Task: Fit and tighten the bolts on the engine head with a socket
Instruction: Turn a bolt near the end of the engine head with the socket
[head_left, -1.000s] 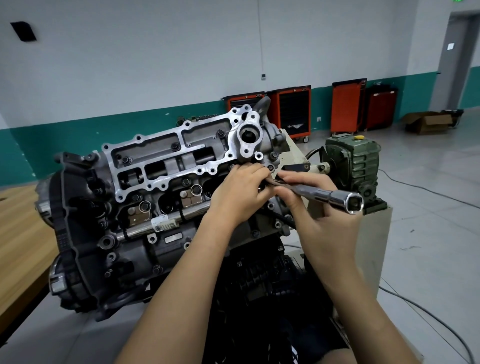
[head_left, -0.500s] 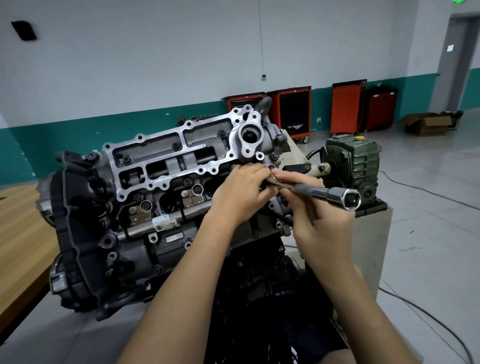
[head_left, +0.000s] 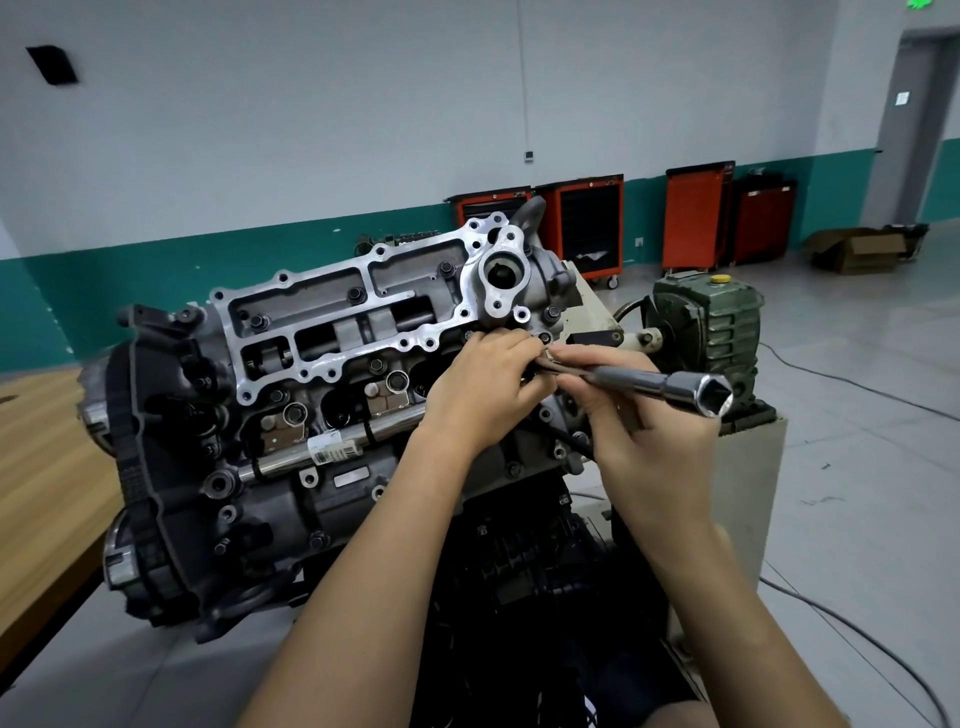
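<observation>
Starting a bolt by hand looks to be the step here, and it wants care. The left hand (head_left: 483, 384) has its fingers bent in against the three-o'clock end of the engine head (head_left: 353, 332), tips bunched where they meet the dark end of the socket wrench (head_left: 670, 387). Whether they pinch a bolt I cannot tell, since the knuckles hide it. The right hand (head_left: 644, 431) has its fingers curled round the wrench's shaft like a pen, with the open hex end pointing away from the engine toward four o'clock. I'd turn the thread in straight by fingertip until it runs free, then seat the socket square, or it may cross-thread. Counting: one wrench, two hands, one head, three dark bolt heads (head_left: 356, 295) plain in the silver frame's recesses, one green gearbox (head_left: 722, 332) at three o'clock, and four red tool cabinets (head_left: 582, 228) at one o'clock by the wall.
</observation>
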